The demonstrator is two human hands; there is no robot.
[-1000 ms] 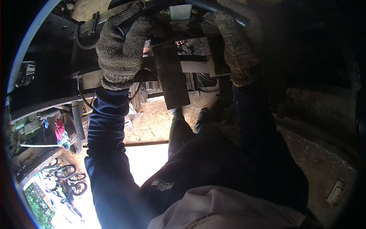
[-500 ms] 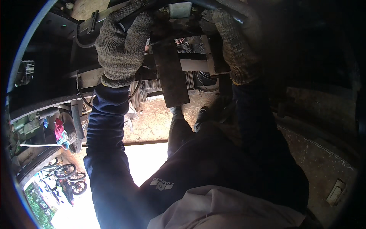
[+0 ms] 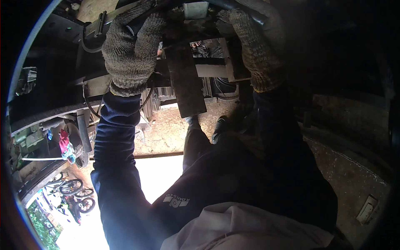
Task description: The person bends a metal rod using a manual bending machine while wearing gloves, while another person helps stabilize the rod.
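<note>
Both my hands wear thick grey knit gloves and reach up to a curved dark bar [image 3: 223,3] at the top edge. My left hand [image 3: 130,56] is closed around its left part, with the thumb side lying along the bar. Farther right, my right hand [image 3: 257,52] wraps the bar too, its outer side lost in shadow. Between them sits a small pale metal block [image 3: 196,11]. Below that block, a long dark flat plate [image 3: 185,81] hangs down between my forearms. The upper ends of both gloves run close to the picture's edge.
Dark machine framing [image 3: 46,89] fills the left, with a thin cable [image 3: 86,98] and a red and blue rag [image 3: 65,146]. Several bicycles [image 3: 71,187] stand outside at lower left. My feet are on a brown floor [image 3: 162,133]. A wall socket [image 3: 367,209] is at lower right.
My gloved hands, the bar, the block and the plate appear very slightly farther left in the picture. Both hands keep the same grip.
</note>
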